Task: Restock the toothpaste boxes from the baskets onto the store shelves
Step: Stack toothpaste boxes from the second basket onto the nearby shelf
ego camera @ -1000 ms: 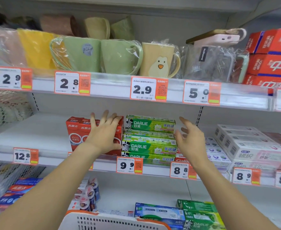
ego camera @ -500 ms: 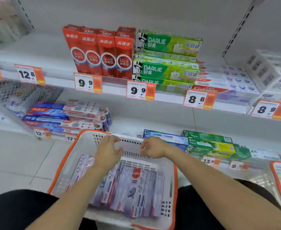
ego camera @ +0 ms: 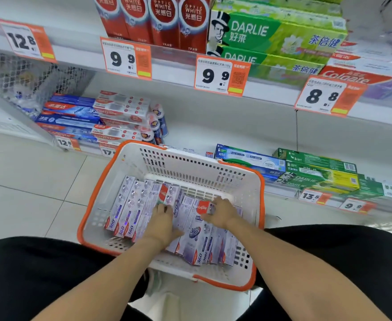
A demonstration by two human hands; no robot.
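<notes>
Pale lilac Colgate 360 toothpaste boxes (ego camera: 130, 212) lie packed side by side in a white basket (ego camera: 190, 167) with an orange rim, sitting on the floor between the person's knees, near edge of the view. Left hand (ego camera: 161, 222) is down in the middle of the basket, fingers curled over the top end of one box; whether it is a full grip or only contact, cannot tell. Right hand (ego camera: 221, 212) is just right of it, fingers bent onto the red Colgate end of a box (ego camera: 202, 208), seems pinching it, box not lifted clear of the rest. Both forearms reach in from the near edge. Beyond the basket, bottom shelf (ego camera: 213, 135) holds blue and white boxes (ego camera: 79, 117) stacked far left, blue-green boxes (ego camera: 248, 158) and green Darlie boxes (ego camera: 315, 174) on the right. Upper shelf: red Optic White boxes (ego camera: 153, 17) standing upright, green Darlie cartons (ego camera: 276, 35) stacked flat just to their right, a red Colgate carton (ego camera: 352, 76) at far right. Orange price tags (ego camera: 220, 75) read 12.8, 9.9, 9.9, 8.8 along the shelf edge. White wire mesh bin (ego camera: 28, 77) at far left. Pale floor tiles (ego camera: 28, 181) at left.
</notes>
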